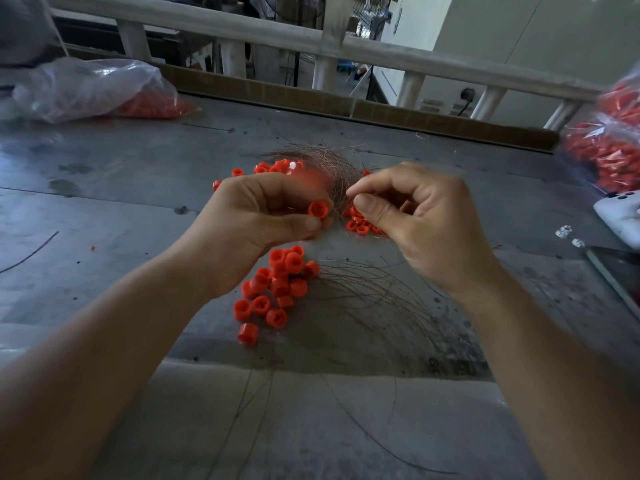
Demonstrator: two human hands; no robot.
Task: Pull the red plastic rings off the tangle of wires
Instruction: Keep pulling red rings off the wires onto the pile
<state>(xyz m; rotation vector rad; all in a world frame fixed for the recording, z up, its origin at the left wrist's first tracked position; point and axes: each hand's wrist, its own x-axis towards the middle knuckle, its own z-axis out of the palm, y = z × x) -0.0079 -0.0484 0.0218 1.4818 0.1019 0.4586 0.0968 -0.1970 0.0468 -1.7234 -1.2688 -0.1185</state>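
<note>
A tangle of thin copper wires (332,168) lies on the grey table (121,188) behind my hands. My left hand (256,220) holds a red ring (318,209) between thumb and curled fingers. My right hand (415,213) pinches wires of the tangle between thumb and forefinger, close beside the ring. Several loose red rings (277,289) lie in a heap below my left hand. More red rings (360,225) sit under the tangle, and others (273,167) at its far left. Loose wires (374,292) fan out beside the heap.
A plastic bag of red rings (93,88) lies at the back left, and more such bags (609,150) at the right edge. A white device (620,220) and a dark flat object (616,268) rest at the right. A wooden rail (277,32) borders the table's far side.
</note>
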